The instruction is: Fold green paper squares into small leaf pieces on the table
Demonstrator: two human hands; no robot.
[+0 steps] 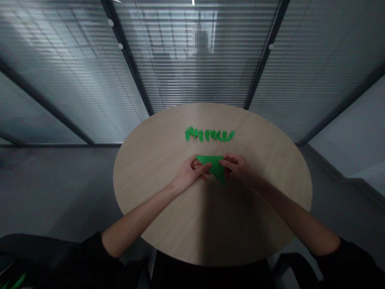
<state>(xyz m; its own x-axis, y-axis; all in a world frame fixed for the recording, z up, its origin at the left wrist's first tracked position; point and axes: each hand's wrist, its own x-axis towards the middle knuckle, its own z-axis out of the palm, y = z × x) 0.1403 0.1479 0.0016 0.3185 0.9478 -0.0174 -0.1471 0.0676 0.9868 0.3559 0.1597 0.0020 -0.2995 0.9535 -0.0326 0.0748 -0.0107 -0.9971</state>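
Blinds [228, 80] hang beyond the rounded bench [156, 148]; above it, left hand [189, 173] and right hand [240, 167] pinch a green triangle [217, 165] between them, small green pieces [201, 135] lying just beyond.

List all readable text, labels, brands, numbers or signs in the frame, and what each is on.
None readable.
Green triangle: no visible marking.
Row of small green pieces: no lettering visible.
Tabletop: no print seen.
Pixelated patch over the blinds: too blurred to tell.
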